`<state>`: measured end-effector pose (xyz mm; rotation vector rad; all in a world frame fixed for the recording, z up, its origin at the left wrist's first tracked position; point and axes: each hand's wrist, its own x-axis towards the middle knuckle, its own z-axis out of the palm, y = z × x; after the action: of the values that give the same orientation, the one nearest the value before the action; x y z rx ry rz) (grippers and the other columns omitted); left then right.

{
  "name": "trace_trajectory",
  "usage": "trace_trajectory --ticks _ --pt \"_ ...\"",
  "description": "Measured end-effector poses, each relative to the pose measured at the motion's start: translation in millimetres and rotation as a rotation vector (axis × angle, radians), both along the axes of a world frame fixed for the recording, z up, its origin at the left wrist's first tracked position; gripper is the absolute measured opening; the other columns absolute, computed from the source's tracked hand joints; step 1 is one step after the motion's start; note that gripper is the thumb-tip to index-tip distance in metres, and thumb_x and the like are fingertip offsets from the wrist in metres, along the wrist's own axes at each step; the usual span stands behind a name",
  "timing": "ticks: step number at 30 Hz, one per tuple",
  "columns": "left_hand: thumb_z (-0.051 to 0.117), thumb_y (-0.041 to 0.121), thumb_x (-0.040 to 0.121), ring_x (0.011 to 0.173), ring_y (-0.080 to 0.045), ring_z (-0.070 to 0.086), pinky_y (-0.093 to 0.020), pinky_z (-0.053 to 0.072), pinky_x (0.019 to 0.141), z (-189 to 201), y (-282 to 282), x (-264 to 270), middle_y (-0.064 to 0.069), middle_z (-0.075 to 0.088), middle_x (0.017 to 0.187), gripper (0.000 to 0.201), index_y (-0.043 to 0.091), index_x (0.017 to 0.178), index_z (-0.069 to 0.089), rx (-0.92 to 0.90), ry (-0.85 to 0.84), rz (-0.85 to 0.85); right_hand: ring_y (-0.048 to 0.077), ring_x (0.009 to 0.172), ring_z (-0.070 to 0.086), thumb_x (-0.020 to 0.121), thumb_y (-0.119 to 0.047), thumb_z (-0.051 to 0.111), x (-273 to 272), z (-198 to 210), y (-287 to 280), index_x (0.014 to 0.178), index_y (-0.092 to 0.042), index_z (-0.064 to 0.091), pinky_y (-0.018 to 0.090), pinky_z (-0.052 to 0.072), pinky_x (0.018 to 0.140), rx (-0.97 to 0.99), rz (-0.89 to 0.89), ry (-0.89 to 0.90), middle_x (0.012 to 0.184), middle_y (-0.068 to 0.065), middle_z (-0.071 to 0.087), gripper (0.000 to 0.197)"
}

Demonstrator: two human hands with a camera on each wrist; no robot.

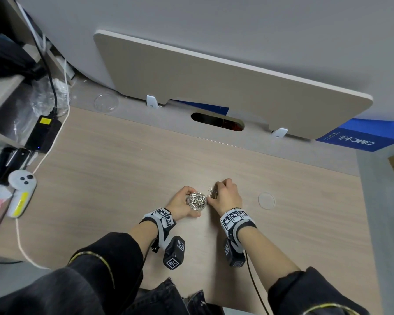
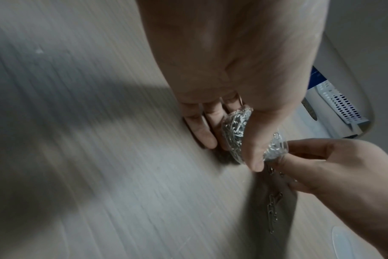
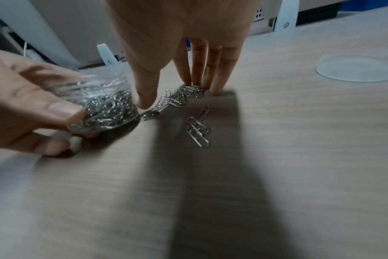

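Observation:
My left hand (image 1: 180, 204) grips a small clear round tub of silver paper clips (image 1: 197, 201), open on top and resting on the wooden desk (image 1: 123, 178). The tub (image 3: 102, 108) shows between thumb and fingers, and its clips show through its wall (image 2: 233, 129). Just to its right, my right hand (image 1: 225, 196) reaches down with its fingertips (image 3: 197, 77) pressing on a small tangle of loose paper clips (image 3: 184, 95), the thumb beside them next to the tub. A few more clips (image 3: 198, 131) lie free on the desk nearer me. The tub's clear lid (image 1: 266, 200) lies flat to the right.
A black power adapter (image 1: 43, 133), a white controller (image 1: 21, 192) and cables sit along the desk's left edge. A beige partition panel (image 1: 214, 76) stands at the back above a cable slot (image 1: 216, 121). A clear round dish (image 1: 106, 102) lies back left, a blue box (image 1: 355, 135) back right.

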<state>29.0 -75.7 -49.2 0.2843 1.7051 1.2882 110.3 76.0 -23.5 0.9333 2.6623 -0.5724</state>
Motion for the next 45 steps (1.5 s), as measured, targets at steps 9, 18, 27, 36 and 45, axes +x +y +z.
trace_trajectory --ticks 9,18,27,36,45 --pt "0.079 0.004 0.040 0.083 -0.013 0.055 -0.022 0.047 0.076 -0.2 1.2 0.8 -0.001 0.055 0.096 0.066 0.022 0.096 0.048 0.018 -0.009 0.006 0.028 0.109 0.046 0.088 -0.027 0.059 5.7 -3.1 -0.6 0.110 -0.011 0.062 0.037 0.051 0.077 0.058 0.107 0.028 0.118 0.007 0.050 0.027" --pt "0.079 0.004 0.041 0.084 -0.013 0.056 -0.025 0.047 0.077 -1.0 1.2 0.5 0.000 0.055 0.097 0.067 0.020 0.098 0.048 0.016 -0.018 0.004 0.026 0.107 0.051 0.085 -0.028 0.064 32.4 -5.5 14.4 0.113 -0.018 0.062 0.035 0.047 0.081 -0.016 0.095 0.131 0.112 0.003 0.055 0.030" --pt "0.082 -0.004 0.045 0.086 -0.012 0.055 -0.023 0.046 0.080 -0.7 1.4 -0.3 0.000 0.055 0.098 0.067 0.021 0.097 0.049 -0.003 0.010 -0.011 0.023 0.112 0.047 0.081 -0.039 0.069 39.2 -1.5 24.9 0.118 -0.018 0.060 0.033 0.045 0.082 -0.008 0.087 0.014 0.118 0.001 0.050 0.044" --pt "0.079 0.004 0.040 0.085 -0.016 0.055 -0.027 0.047 0.077 3.3 1.6 0.4 -0.001 0.054 0.097 0.065 0.023 0.094 0.048 0.008 -0.015 -0.001 0.026 0.105 0.053 0.087 -0.029 0.061 23.7 -5.3 6.2 0.105 -0.014 0.068 0.034 0.047 0.076 0.005 0.102 0.060 0.108 0.005 0.055 0.024" --pt "0.080 0.005 0.038 0.088 -0.018 0.055 -0.032 0.047 0.082 3.3 1.4 0.2 -0.006 0.054 0.103 0.068 0.025 0.094 0.049 -0.013 -0.009 -0.001 0.033 0.103 0.056 0.091 -0.016 0.048 16.0 0.3 -1.6 0.099 -0.002 0.066 0.037 0.048 0.075 0.060 0.128 -0.014 0.106 0.013 0.058 0.023"
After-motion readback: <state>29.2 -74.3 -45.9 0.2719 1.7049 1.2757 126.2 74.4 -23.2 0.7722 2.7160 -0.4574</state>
